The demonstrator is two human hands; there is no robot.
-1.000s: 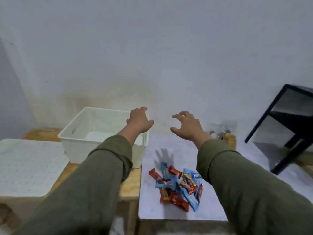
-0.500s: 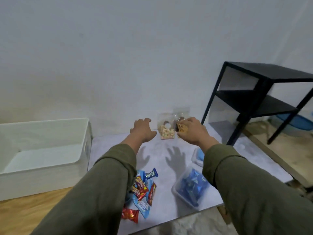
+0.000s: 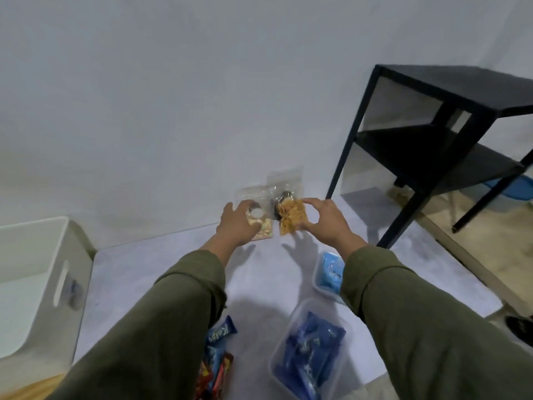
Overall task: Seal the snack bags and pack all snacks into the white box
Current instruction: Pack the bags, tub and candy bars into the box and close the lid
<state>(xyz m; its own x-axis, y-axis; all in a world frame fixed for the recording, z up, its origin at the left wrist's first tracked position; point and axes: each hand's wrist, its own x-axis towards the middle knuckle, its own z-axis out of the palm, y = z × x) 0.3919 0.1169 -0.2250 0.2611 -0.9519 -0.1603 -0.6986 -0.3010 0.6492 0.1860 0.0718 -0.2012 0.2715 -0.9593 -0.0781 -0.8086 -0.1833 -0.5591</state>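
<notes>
Three clear snack bags stand against the wall at the back of the grey table [image 3: 173, 264]. My left hand [image 3: 236, 223] has its fingers curled on the left bag of pale snacks [image 3: 264, 228]. My right hand [image 3: 326, 220] pinches the bag of orange snacks [image 3: 291, 217] between thumb and fingers, and the bag is tilted. Behind these two, a bag with dark round cookies [image 3: 281, 202] leans on the wall. The white box [image 3: 57, 255] stands at the far left, and no snacks show in the part I can see.
A clear tub of blue wrappers [image 3: 308, 350] sits near my right sleeve, with a second tub [image 3: 328, 272] behind it. Loose red and blue candy wrappers [image 3: 216, 356] lie under my left sleeve. A black metal shelf [image 3: 432, 140] stands at the right.
My view swung right from the white box to the bags at the wall. Both hands reached forward; the right took hold of the orange snack bag and the left arrived at the pale snack bag.
</notes>
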